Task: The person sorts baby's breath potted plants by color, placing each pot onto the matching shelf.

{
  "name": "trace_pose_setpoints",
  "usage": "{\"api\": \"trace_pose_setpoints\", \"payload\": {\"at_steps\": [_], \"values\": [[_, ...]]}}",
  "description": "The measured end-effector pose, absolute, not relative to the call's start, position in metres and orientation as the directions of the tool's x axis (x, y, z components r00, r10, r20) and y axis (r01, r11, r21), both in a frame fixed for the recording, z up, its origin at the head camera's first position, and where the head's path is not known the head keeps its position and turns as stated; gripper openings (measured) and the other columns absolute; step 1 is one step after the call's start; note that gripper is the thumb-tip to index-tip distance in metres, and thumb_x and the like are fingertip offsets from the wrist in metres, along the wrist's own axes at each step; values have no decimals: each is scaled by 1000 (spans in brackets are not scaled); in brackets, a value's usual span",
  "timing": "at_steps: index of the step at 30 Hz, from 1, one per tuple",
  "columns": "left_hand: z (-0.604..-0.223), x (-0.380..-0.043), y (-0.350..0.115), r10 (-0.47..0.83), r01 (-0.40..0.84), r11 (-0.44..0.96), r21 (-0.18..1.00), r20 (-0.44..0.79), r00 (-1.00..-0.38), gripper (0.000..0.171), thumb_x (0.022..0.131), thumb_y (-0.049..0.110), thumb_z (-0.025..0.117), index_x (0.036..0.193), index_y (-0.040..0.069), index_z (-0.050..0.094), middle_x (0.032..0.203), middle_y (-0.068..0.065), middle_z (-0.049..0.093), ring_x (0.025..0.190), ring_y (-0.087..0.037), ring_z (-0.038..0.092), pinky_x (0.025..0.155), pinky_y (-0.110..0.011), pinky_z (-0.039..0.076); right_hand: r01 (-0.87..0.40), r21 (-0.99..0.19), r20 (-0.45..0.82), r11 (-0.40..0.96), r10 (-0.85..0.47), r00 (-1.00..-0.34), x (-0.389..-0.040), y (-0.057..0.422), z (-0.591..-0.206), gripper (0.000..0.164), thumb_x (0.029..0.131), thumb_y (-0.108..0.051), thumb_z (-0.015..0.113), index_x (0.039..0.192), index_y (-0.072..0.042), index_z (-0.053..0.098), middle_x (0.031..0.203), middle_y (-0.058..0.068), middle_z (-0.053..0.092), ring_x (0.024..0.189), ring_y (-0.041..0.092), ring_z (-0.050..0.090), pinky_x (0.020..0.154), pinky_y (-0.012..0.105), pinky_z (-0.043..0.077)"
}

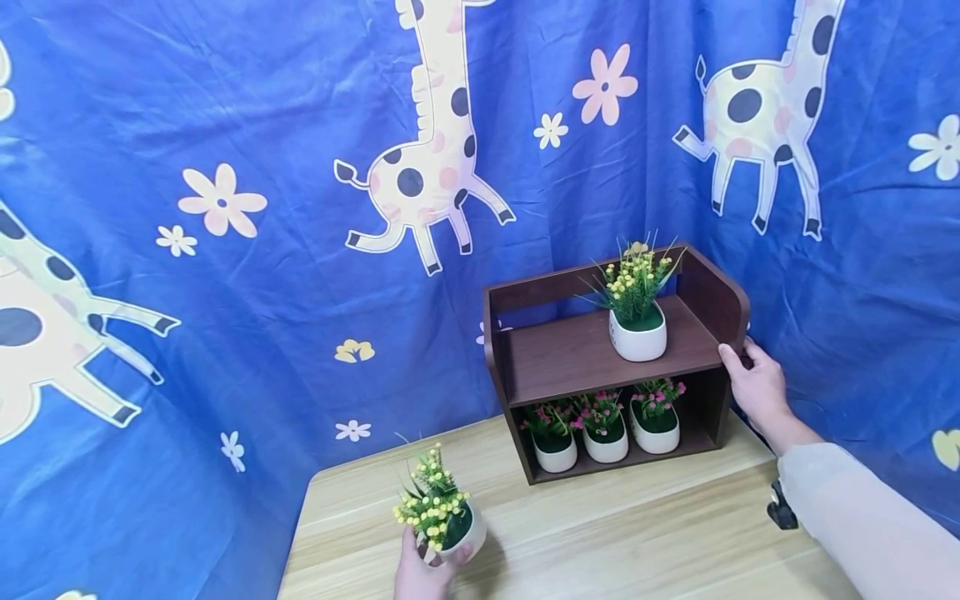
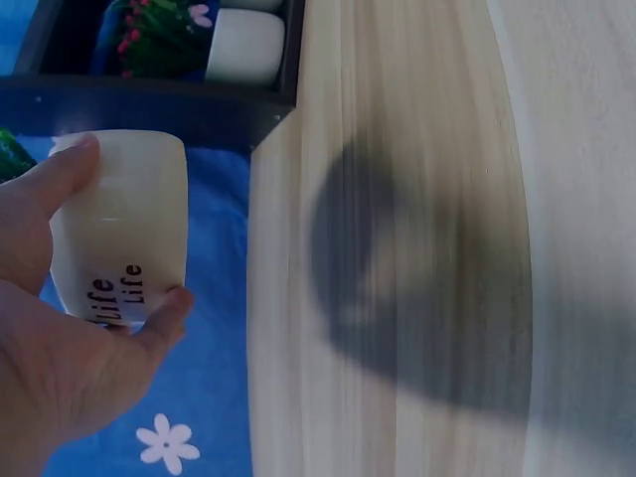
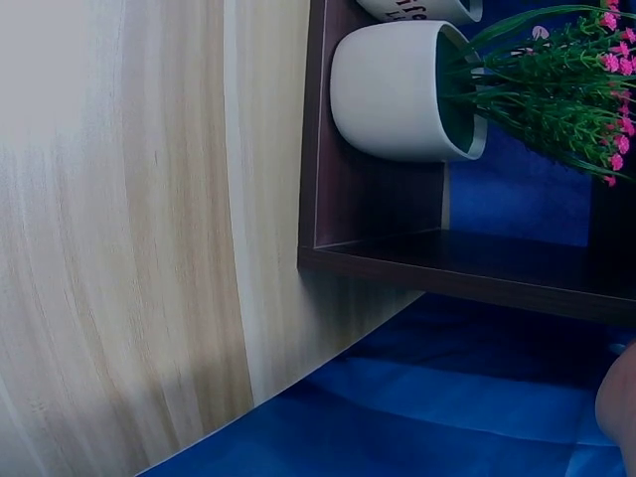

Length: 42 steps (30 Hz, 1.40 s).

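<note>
My left hand [image 1: 425, 575] holds a white pot of yellow artificial flowers [image 1: 438, 504] above the front part of the wooden table. In the left wrist view, thumb and fingers wrap the white pot [image 2: 124, 219], which has "Life" printed on it; its shadow falls on the tabletop. With my right hand [image 1: 761, 387] I grip the right side panel of a dark brown two-tier shelf [image 1: 555, 358], thumb on its front edge. Only a sliver of that hand [image 3: 618, 407] shows in the right wrist view. Another yellow-flowered pot [image 1: 638, 333] stands on the upper tier, right of centre.
Three white pots with pink flowers, the rightmost one [image 1: 656, 432] among them, line the lower tier. A small black object [image 1: 782, 507] is by the table's right edge, beside my sleeve. Blue curtain [image 1: 285, 333] with giraffes and flowers hangs behind and around the table [image 1: 600, 533].
</note>
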State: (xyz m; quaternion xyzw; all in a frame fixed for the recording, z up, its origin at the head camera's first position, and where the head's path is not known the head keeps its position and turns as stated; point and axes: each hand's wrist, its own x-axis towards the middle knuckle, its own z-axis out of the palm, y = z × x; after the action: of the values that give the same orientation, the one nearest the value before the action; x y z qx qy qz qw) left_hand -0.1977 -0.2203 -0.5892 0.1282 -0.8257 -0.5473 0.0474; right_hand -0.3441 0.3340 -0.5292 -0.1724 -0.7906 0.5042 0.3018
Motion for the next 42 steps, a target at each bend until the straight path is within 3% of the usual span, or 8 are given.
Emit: {"api": "trace_pose_setpoints", "payload": {"at_steps": [11, 16, 31, 35, 42], "values": [[-572, -193, -187, -226, -152, 390, 908, -66, -972, 116, 70, 31, 92, 156, 3, 20, 148, -38, 41, 132, -61, 44, 97, -53, 56, -67, -900, 324, 431, 560, -762, -344, 335, -530, 42, 96, -43, 64, 128, -15, 67, 72, -36, 50, 77, -5, 48, 71, 13, 38], [-569, -191, -174, -211, -138, 387, 912, -58, -976, 110, 69, 29, 93, 153, 6, 26, 146, -36, 45, 131, -60, 46, 97, -53, 57, -70, -895, 333, 440, 556, -762, -344, 335, -530, 43, 96, -43, 64, 128, -15, 67, 73, -37, 49, 78, -5, 47, 72, 14, 37], [-555, -185, -144, -175, -141, 388, 911, -77, -981, 117, 70, 30, 92, 156, -4, 19, 145, -43, 41, 117, -55, 60, 91, -50, 60, -60, -898, 322, 435, 557, -766, -344, 336, -530, 45, 96, -45, 63, 129, -15, 67, 76, -38, 48, 80, -4, 47, 73, 14, 37], [-549, -183, -136, -148, -114, 388, 915, -61, -987, 113, 70, 29, 91, 155, -1, 23, 145, -42, 42, 113, -52, 63, 91, -51, 60, -57, -898, 319, 436, 556, -768, -344, 337, -529, 46, 96, -46, 63, 131, -15, 66, 78, -38, 47, 83, -3, 47, 75, 14, 37], [-543, -184, -125, -111, -47, 408, 912, -2, -994, 104, 68, 33, 92, 152, 12, 35, 147, -26, 50, 127, -43, 57, 96, -48, 58, -55, -899, 318, 434, 562, -763, -344, 336, -530, 45, 96, -44, 63, 131, -15, 66, 76, -39, 47, 81, -5, 47, 74, 15, 37]]}}
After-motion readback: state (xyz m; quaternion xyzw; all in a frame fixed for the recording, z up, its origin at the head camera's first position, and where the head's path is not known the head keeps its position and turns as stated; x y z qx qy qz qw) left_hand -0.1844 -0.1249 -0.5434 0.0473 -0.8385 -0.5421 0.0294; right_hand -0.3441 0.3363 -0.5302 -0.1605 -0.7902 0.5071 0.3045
